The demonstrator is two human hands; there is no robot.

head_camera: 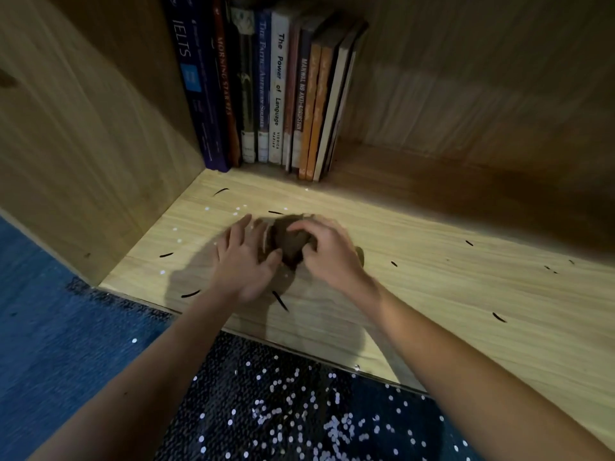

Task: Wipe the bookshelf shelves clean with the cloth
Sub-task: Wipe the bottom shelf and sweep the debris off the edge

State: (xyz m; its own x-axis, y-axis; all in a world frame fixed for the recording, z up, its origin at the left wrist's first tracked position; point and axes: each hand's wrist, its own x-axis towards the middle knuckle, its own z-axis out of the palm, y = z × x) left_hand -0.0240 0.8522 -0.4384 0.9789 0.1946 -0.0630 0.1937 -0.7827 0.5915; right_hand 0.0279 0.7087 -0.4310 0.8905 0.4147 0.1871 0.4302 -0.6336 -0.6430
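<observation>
A light wooden shelf board [432, 287] fills the middle of the view. On it lies a small bunched brown cloth [289, 242]. My right hand [327, 249] curls over the cloth's right side and grips it. My left hand [246, 261] rests against the cloth's left side with fingers spread, thumb touching the cloth. Small white specks [206, 209] and dark curved slivers [279, 300] are scattered over the board around both hands.
A row of upright books [266, 91] stands at the back left corner against the left side panel [76, 154]. The back panel [482, 78] rises behind. Below the shelf edge lie a blue carpet [50, 344] and a dark sequined fabric [299, 417].
</observation>
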